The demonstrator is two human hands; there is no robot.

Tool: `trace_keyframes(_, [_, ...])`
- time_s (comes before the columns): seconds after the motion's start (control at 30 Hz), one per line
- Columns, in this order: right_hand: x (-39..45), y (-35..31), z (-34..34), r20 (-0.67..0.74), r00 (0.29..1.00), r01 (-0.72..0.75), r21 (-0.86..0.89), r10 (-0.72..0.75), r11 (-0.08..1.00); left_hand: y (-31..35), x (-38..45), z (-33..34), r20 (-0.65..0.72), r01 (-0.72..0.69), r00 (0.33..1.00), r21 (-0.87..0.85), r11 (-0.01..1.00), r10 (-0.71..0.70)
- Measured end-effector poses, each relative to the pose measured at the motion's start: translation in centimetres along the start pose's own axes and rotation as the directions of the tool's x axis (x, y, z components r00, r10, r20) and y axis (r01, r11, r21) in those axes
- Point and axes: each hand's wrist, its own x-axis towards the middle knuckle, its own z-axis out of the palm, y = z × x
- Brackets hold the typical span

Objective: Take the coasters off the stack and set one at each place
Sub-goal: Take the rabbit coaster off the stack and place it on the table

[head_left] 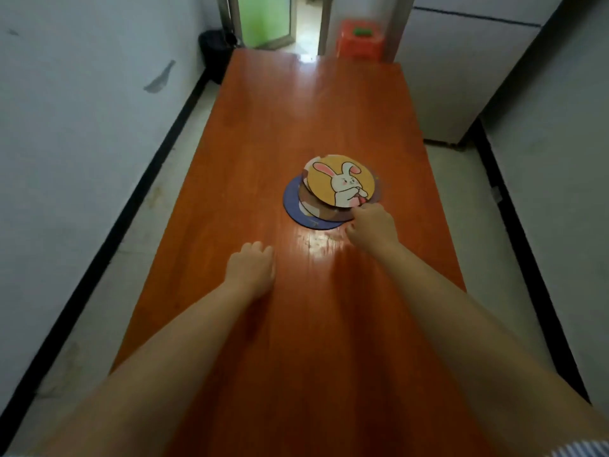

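You are standing in what looks like a small home dining room: a long reddish wooden bench (263, 127) fills a narrow space between scuffed white walls (66, 127), with pale floor tiles (158, 206), an orange plastic stool (359, 39) and a green door (263, 19) at the far end.

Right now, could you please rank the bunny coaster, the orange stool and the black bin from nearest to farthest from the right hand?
1. Bunny coaster: atop the stack, touching the right hand.
2. Orange stool: beyond the table's far end.
3. Black bin: far-left corner.
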Motion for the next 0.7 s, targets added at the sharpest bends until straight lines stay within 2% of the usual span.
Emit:
trace_keyframes(0.23, [6.4, 2.2, 4.6, 0.004, 0.994, 0.109, 0.014, -0.109, 0.994, -0.7, 0.2, 5.2, 0.056, 0.043, 0.998, -0.099, 0.994, -0.037])
trace_keyframes(0.37, [7.6, 2.9, 5.6, -0.013, 0.992, 0.130, 0.026, -0.129, 0.991, -1.1, -0.3, 6.2, -0.025, 0.040, 0.999, -0.135, 0.990, -0.043])
trace_keyframes(0.57, [7.9, 3.6, 6.1, -0.083, 0.990, 0.115, -0.038, -0.118, 0.993, -1.3, -0.2, 6.6, -0.074, 0.022, 0.997, -0.157, 0.987, -0.034])
trace_keyframes(0.63, [7.4, 3.5, 5.3, -0.108, 0.989, 0.102, -0.033, -0.105, 0.994, -1.2, -0.2, 6.6, -0.088, 0.033, 0.995, -0.144, 0.989, -0.046])
trace_keyframes(0.7, [5.8, 2.9, 4.5, -0.171, 0.971, 0.162, -0.048, -0.168, 0.986, -0.5, -0.4, 6.5, -0.098, 0.066, 0.992, -0.081, 0.994, -0.074])
